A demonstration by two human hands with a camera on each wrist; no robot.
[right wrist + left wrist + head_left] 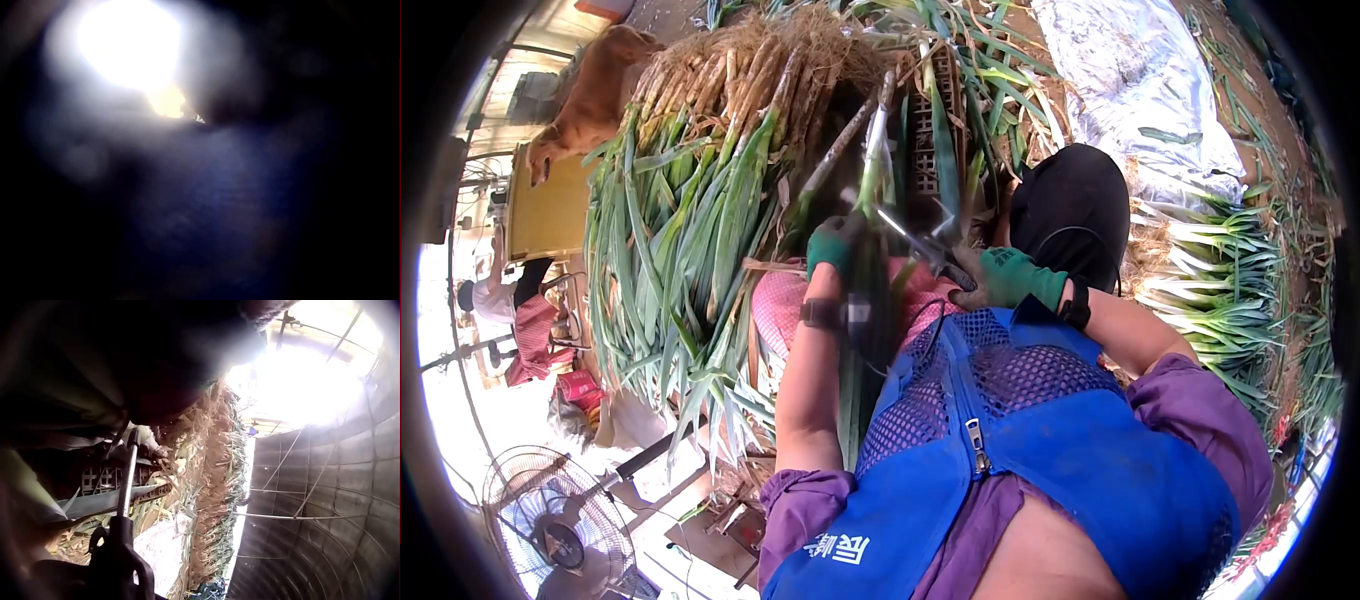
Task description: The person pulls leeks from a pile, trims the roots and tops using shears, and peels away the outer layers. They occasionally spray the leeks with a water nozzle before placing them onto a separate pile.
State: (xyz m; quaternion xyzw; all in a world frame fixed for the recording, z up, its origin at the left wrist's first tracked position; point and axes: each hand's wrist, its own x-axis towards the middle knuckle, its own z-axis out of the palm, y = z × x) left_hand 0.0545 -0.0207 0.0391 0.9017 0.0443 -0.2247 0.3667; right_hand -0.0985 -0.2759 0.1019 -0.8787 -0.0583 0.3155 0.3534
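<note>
In the head view my green-gloved left hand (832, 245) grips a leek (872, 170) below its white stalk. Its roots point away from my body, and its dark leaves hang over my lap. My right hand (1010, 278), gloved as well, holds an air blow gun (928, 250) by its dark body. The thin metal nozzle points at the leek, close to my left hand. The left wrist view shows the nozzle (130, 481) and dark trigger body (122, 553) up close. Dark blur fills most of the right wrist view.
A thick pile of leeks (690, 240) lies to the left, roots away from me. Whiter leeks (1215, 290) lie at right near a white sheet (1145, 90). Behind the held leek is a plastic crate (925, 150). A dog (595, 95), a fan (560, 540) and another person (495, 300) are at left.
</note>
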